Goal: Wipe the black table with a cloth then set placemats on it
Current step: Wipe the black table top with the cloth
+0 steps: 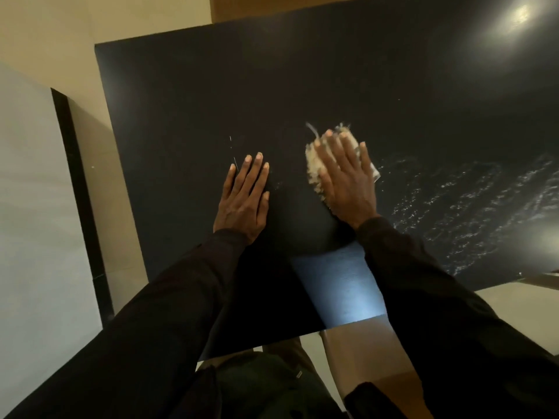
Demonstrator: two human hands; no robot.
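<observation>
The black table (211, 95) fills most of the view. My right hand (344, 179) lies flat on a pale, fuzzy cloth (316, 167) near the table's middle, its straight fingers pressing the cloth down; the cloth looks blurred from motion. To its left, my left hand (245, 198) rests palm down on the bare tabletop with fingers straight and close together. A band of wet streaks (472, 207) glistens on the table to the right of the cloth. No placemats are in view.
A white wall panel with a black edge strip (81, 201) stands left of the table, over a beige floor (99, 140). A brown chair or stool (372, 352) sits below the table's near edge. Ceiling lights glare off the table's top right corner (514, 16).
</observation>
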